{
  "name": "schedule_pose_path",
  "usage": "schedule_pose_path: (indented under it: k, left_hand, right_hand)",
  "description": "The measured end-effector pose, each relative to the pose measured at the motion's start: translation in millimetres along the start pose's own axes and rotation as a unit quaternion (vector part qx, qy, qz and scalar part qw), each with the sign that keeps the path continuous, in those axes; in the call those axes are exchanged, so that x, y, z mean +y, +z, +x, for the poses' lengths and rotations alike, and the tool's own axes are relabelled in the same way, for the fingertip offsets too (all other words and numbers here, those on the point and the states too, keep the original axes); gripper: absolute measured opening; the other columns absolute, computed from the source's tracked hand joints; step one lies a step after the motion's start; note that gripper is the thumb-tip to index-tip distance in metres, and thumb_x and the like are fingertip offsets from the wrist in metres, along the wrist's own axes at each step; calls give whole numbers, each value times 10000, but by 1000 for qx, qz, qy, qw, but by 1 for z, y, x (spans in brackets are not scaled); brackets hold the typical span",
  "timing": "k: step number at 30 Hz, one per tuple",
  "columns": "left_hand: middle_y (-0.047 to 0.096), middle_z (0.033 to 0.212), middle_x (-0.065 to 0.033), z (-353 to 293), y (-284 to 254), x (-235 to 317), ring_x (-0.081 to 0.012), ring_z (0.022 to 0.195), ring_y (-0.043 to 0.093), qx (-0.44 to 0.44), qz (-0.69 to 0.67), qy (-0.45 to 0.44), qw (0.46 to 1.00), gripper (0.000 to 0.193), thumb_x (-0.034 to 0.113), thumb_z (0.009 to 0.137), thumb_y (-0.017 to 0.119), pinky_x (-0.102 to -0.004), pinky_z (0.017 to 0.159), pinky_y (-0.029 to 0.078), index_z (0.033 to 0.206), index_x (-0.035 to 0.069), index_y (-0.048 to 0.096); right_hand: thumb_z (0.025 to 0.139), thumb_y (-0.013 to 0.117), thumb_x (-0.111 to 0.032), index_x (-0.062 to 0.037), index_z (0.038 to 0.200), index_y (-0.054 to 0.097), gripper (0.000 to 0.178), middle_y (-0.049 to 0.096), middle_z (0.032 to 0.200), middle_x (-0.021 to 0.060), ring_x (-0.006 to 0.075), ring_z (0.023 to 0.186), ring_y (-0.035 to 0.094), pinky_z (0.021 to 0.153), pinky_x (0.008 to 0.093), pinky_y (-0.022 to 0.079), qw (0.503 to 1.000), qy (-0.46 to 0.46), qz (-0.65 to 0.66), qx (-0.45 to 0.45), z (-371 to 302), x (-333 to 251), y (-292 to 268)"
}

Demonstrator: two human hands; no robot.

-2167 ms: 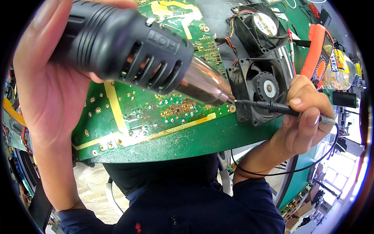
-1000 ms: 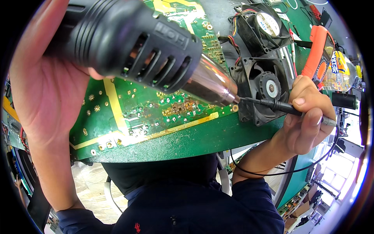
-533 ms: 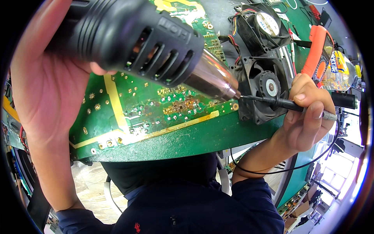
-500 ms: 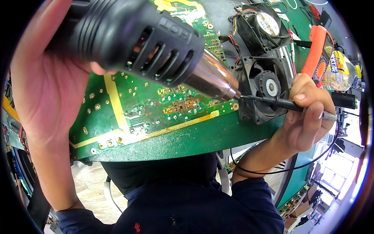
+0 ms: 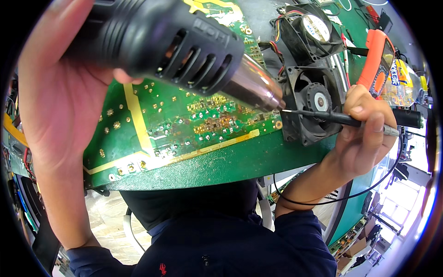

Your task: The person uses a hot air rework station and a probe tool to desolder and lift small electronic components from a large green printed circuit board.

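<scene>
My left hand [image 5: 60, 97] is closed round a black heat gun [image 5: 157, 51], whose metal nozzle slants down to the right above a green circuit board [image 5: 170, 111]. Part of the board is covered by the gun. In my right hand [image 5: 369, 124] is a black test probe [image 5: 339, 118], gripped like a pen, with its thin tip pointing left. That tip lies close by the nozzle's end, near the board's right corner; whether they touch I cannot tell. A black cable [image 5: 323, 202] loops down from the probe's rear. Beneath the probe sits a black square fan [image 5: 318, 99].
Behind that fan stands a second fan [image 5: 309, 32] with coloured wires. An orange multimeter [image 5: 376, 64] and a plastic bottle [image 5: 404, 83] with a yellow label are at the right. The green table edge [image 5: 207, 173] curves in front of my body.
The heat gun has shifted slightly right and up. The probe's tip has dropped a little below the nozzle's end, and its shaft lies a bit flatter.
</scene>
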State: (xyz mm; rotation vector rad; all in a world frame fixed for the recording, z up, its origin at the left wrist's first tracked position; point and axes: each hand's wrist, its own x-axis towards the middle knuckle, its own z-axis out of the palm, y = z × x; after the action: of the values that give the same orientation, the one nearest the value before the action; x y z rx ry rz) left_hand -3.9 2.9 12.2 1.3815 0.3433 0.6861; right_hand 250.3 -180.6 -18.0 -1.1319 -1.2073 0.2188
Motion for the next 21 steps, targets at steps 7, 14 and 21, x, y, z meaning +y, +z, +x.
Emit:
schedule_pose_path:
  k: [7,14,21]
  left_hand:
    - [511,1153,-184,5,4,-1,-125,803,584,47,18,15,999,445,298,942,326,-289,770,471,1107,-94,459]
    - [593,918,-151,11,-5,-4,-186,802,559,96,-105,14,990,373,284,931,390,-328,787,461,974,-53,543]
    - [560,723,-92,13,-1,0,-144,665,494,35,-136,3,990,342,257,920,424,-294,727,441,887,-58,554]
  right_hand:
    - [878,471,-157,94,888,557,266,546,688,125,116,581,458,532,203,353,988,-56,-8,146,9,9,-8]
    - [883,474,-167,87,1093,519,333,592,812,106,143,719,519,640,251,392,991,-40,-82,96,23,-7,-11]
    - [916,387,-186,77,1122,488,348,450,733,20,130,759,386,683,260,312,966,92,181,-158,61,5,-42]
